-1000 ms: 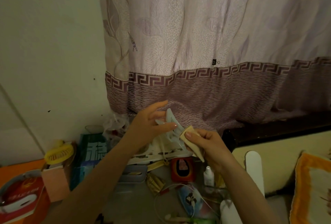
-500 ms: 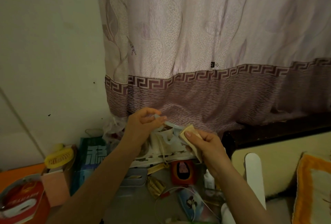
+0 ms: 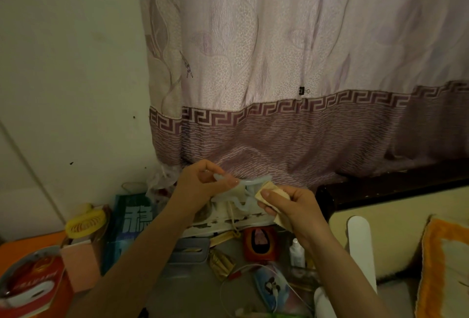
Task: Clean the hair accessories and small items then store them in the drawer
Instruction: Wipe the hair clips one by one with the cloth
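Above the cluttered counter (image 3: 193,289), just in front of the curtain (image 3: 279,63), both hands hold the work up in the air. The left hand (image 3: 200,185) has its fingers (image 3: 229,182) curled round one end of a pale, translucent hair claw clip (image 3: 250,190). The right hand (image 3: 291,203) pinches a small folded beige cloth (image 3: 270,188) between thumb and fingers, its edge touching the right side of the clip.

Judging by this, the cleaning step is in hand: the clip is being wiped, not yet stored. No drawer shows in this view, so where it goes is unclear.

Next, the cloth probably needs working along the clip's curved arms and between its teeth, with the left hand turning it to show unwiped faces. Other small items lie on the counter below, among them a red holder (image 3: 258,244) and a small white bottle (image 3: 297,253), so much of the task seems left.
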A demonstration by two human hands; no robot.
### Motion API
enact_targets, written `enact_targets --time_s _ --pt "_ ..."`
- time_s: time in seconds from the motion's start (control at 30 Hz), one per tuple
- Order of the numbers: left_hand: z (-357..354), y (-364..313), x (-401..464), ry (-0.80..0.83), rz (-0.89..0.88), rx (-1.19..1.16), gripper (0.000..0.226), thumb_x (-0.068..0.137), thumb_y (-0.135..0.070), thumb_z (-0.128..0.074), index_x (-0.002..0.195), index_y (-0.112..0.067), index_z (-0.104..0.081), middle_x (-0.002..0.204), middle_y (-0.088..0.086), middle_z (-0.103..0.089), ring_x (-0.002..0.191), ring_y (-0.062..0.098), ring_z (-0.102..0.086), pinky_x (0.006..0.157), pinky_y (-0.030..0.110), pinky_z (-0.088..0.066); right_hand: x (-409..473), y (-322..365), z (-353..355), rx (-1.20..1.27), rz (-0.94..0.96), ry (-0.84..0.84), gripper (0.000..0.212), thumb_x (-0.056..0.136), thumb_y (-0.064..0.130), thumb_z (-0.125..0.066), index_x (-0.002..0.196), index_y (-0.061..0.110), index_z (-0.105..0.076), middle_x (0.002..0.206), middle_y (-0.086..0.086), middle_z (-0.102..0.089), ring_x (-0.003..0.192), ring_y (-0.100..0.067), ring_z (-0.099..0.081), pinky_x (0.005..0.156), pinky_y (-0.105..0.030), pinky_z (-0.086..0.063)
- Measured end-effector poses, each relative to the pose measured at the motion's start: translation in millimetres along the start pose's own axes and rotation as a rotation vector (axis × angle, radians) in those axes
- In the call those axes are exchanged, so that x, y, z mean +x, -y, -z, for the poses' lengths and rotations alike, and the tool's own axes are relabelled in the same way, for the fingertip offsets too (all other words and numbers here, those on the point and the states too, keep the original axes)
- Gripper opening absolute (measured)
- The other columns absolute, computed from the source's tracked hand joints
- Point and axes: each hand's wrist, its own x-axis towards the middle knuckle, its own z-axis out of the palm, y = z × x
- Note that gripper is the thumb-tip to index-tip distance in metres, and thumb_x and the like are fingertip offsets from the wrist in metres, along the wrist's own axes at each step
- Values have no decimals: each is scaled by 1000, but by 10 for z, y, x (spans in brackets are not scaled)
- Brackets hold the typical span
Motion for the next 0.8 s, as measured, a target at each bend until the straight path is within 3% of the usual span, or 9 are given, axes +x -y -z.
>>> enact_targets --time_s 0.13,0.27,0.37,0.47,0.57,0.7,0.8 --pt "6 -2 3 -13 12 -7 21 74 -11 -77 84 -1 -62 63 2 -70 60 11 -67 55 17 -53 -13 17 16 24 9 13 13 83 6 -67 76 -4 -70 69 -19 -68 77 -31 -62 62 -26 -51" --pt "20 44 1 -33 48 -3 28 71 -16 -79 89 0 -65 66 3 -71 65 14 -67 59 22 -55 -23 4 65 80 -16 -3 20 84 4 -65 66 4 -73 70 -24 -65 72 -31 -61 58 -22 -53" --pt "37 49 5 -73 64 -19 27 71 -16 -79 89 -1 -65 62 -1 -68 57 4 -64 54 16 -51 -40 57 145 102 -14 -24 15 80 12 -68 73 0 -74 69 -20 -67 60 -22 -59 55 -21 -51" --pt "49 51 2 -75 65 -23 29 70 -16 -80 89 0 -65 66 3 -67 57 4 -63 54 14 -51 -37 145 205 96 22 -11 27 75 22 -68 83 -4 -71 63 -12 -64 53 -16 -58 54 -24 -49" --pt "38 72 -3 -53 68 -24 31 70 -14 -80 91 2 -65 61 -3 -68 61 6 -65 58 16 -53 -36 230 180 89 53 34 23 75 23 -68 81 1 -73 67 -10 -67 58 -15 -62 55 -24 -51" --pt "-42 81 -46 9 66 -53 23 74 -7 -76 90 1 -62 52 -11 -65 53 -2 -62 51 10 -47 -31 245 72 9 72 60 18 71 25 -69 80 12 -78 75 -9 -72 70 -18 -66 68 -29 -55" --pt "-42 79 -75 33 37 -70 23 75 -6 -75 91 2 -61 60 -8 -70 59 0 -66 53 9 -47 -25 216 20 -21 61 35 16 69 25 -71 79 15 -79 81 -14 -72 77 -26 -65 72 -35 -54"
